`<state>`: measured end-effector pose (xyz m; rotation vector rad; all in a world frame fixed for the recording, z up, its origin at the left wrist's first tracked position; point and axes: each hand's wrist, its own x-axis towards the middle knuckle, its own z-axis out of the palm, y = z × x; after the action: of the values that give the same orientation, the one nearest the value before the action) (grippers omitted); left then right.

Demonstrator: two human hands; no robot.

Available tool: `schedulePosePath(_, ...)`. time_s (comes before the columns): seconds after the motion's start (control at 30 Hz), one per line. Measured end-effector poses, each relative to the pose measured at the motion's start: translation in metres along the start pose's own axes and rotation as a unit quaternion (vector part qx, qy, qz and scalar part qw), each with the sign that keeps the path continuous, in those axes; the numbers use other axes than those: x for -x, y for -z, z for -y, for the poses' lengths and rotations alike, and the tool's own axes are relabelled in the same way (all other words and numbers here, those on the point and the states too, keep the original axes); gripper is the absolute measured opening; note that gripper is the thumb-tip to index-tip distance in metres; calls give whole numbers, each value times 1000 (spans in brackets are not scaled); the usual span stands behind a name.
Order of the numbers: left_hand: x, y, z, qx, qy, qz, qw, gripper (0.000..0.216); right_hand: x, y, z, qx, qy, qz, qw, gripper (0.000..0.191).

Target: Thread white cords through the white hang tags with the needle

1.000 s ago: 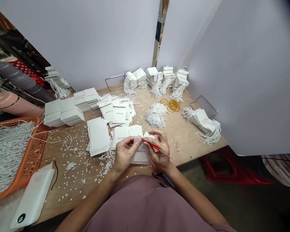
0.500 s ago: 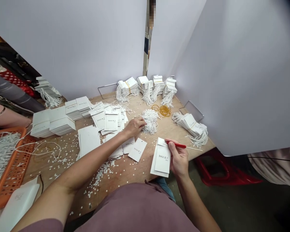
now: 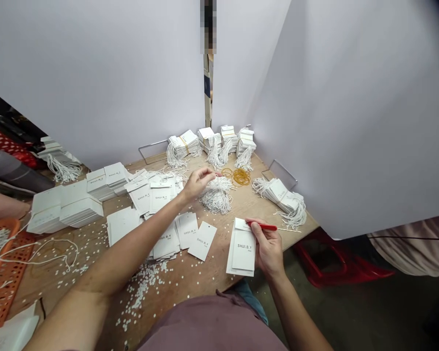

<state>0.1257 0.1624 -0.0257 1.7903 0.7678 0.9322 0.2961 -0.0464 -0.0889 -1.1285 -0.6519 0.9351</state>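
Observation:
My right hand point(image 3: 269, 247) grips a pair of white paper hang tags point(image 3: 243, 251) printed SHUI.B.Y, one overlapping the other. In the same hand is a red-handled needle tool point(image 3: 262, 226), its thin metal shaft pointing right. My left hand point(image 3: 200, 182) reaches across to a heap of white hang-tag strings point(image 3: 216, 199), thumb and fingertips pinched on string at its upper edge. Exactly how many strands it holds is too small to tell. Between the hands lie loose printed tags point(image 3: 202, 241), with more tags spread under and beyond my left forearm.
Yellow rubber bands point(image 3: 240, 177) lie behind the strings. Banded, strung tag bundles point(image 3: 185, 144) line the back; another bundle point(image 3: 283, 195) sits at right. Plain tag stacks point(image 3: 81, 208) and an orange basket point(image 3: 12, 287) stand left. White partitions point(image 3: 95, 73) enclose the table. A red stool point(image 3: 324, 263) is beyond the edge.
My left hand has moved from the side of the string heap to its upper edge. The right hand keeps its hold on the tags and tool. The whole view has shifted slightly.

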Motion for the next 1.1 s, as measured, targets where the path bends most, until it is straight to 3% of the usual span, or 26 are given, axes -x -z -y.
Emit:
schedulePosePath(0.1,-10,2,-32,194,84,25,977,13,-15,-6,13,-33,15,-10,999,20)
schedulePosePath(0.3,18,-10,-63,285,152,97,941,21,-60,-40,38,-143,9,13,990,25)
schedulePosePath(0.43,44,-12,-66,268,163,76,946,26,-74,-65,26,-184,-70,95,976,31)
schedulePosePath(0.63,65,1,-65,297,174,42,938,25,-59,-93,8,-252,-134,164,944,29)
schedulePosePath(0.93,81,13,-54,349,193,27,917,25,-47,-100,16,-244,-140,171,944,26)
schedulePosePath(1.1,84,16,-56,324,166,-17,931,26,-43,-96,14,-204,-145,180,951,29)
